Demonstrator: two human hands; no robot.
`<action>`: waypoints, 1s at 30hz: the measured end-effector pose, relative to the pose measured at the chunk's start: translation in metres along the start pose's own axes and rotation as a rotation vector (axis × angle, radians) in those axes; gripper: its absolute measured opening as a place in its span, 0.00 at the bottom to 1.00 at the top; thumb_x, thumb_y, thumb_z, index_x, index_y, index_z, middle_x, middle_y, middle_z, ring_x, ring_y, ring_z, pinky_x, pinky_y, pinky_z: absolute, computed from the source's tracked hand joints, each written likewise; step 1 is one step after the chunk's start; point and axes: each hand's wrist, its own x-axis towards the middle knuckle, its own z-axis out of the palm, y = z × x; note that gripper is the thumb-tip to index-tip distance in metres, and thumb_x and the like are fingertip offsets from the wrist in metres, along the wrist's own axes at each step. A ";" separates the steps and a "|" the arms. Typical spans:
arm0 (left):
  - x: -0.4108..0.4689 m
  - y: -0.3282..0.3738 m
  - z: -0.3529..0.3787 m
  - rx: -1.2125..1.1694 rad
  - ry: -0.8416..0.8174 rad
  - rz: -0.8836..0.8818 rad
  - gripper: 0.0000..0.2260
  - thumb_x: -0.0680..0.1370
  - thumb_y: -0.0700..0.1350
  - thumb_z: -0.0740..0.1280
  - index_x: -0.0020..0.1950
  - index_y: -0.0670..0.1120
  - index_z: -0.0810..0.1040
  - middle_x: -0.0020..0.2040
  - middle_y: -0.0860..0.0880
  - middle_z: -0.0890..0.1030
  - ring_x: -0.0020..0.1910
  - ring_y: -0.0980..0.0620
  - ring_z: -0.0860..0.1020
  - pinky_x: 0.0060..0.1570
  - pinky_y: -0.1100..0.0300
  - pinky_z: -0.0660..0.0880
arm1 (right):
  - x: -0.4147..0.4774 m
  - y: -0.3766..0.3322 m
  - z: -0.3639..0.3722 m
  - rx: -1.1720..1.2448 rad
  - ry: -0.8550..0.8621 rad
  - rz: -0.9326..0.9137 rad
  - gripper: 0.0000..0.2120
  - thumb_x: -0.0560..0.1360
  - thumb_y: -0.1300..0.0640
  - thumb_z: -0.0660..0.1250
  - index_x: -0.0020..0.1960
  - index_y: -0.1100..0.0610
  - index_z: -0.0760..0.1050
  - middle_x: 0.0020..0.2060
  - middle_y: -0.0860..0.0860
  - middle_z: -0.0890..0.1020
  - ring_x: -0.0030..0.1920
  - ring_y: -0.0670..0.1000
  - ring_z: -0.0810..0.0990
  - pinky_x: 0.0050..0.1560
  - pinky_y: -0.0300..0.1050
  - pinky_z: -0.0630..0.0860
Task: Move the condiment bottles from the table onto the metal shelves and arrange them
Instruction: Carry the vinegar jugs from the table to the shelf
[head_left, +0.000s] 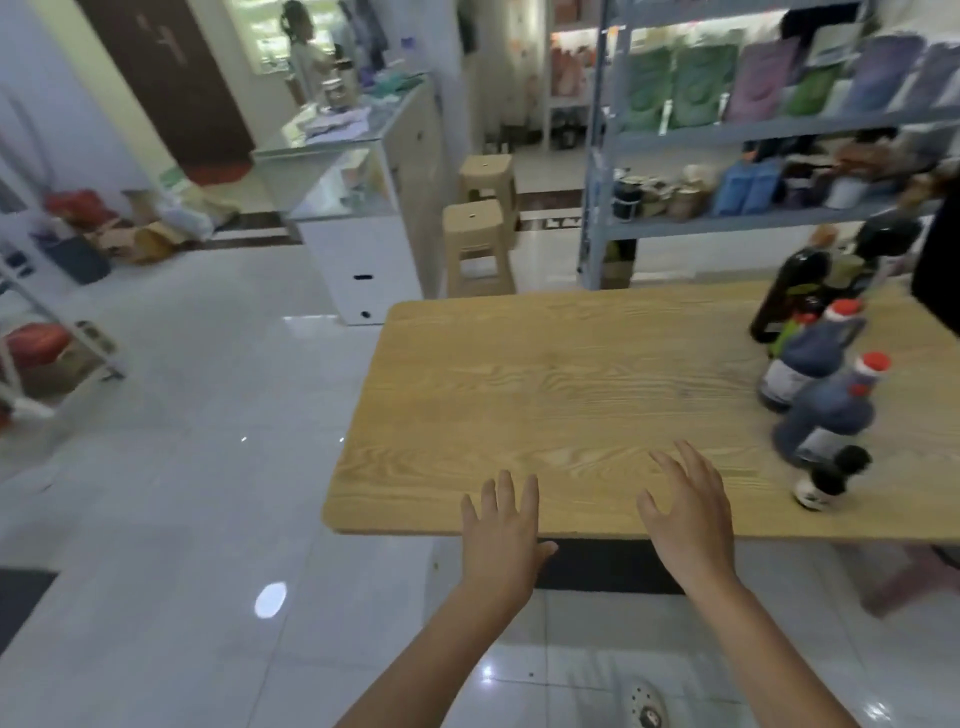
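While both forearms reach forward from the bottom edge, the left hand (501, 525) and right hand (685, 512) are palm-down at the near edge of the desk (545, 389), fingers spread and straight, holding nothing. The right hand lies a little farther over the wood. The bottles (826, 415) are grouped on the desk's right side, apart from the hands, caps up, long axes roughly vertical. Two have red caps. A small bottle (826, 480) nearest the right hand is too blurred to tell its pose. The shelves (753, 221) stand beyond the desk.
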 end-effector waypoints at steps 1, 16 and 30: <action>0.013 0.015 -0.002 -0.007 -0.006 0.024 0.35 0.79 0.60 0.57 0.78 0.48 0.43 0.78 0.41 0.48 0.76 0.41 0.49 0.73 0.41 0.49 | 0.009 0.014 -0.008 -0.014 0.015 0.025 0.22 0.75 0.56 0.67 0.68 0.54 0.70 0.73 0.53 0.63 0.73 0.55 0.59 0.71 0.54 0.60; 0.156 0.240 0.008 -0.090 -0.190 0.295 0.37 0.77 0.57 0.64 0.78 0.47 0.48 0.76 0.41 0.55 0.74 0.39 0.57 0.70 0.45 0.57 | 0.121 0.208 -0.115 0.074 0.330 0.225 0.27 0.70 0.63 0.72 0.67 0.61 0.70 0.67 0.59 0.71 0.67 0.60 0.67 0.65 0.57 0.67; 0.205 0.339 0.039 -0.445 -0.150 0.299 0.24 0.73 0.57 0.69 0.65 0.49 0.69 0.60 0.48 0.74 0.57 0.46 0.72 0.48 0.53 0.71 | 0.208 0.261 -0.145 0.214 -0.101 -0.064 0.36 0.71 0.64 0.70 0.73 0.46 0.60 0.71 0.46 0.66 0.70 0.48 0.61 0.68 0.42 0.59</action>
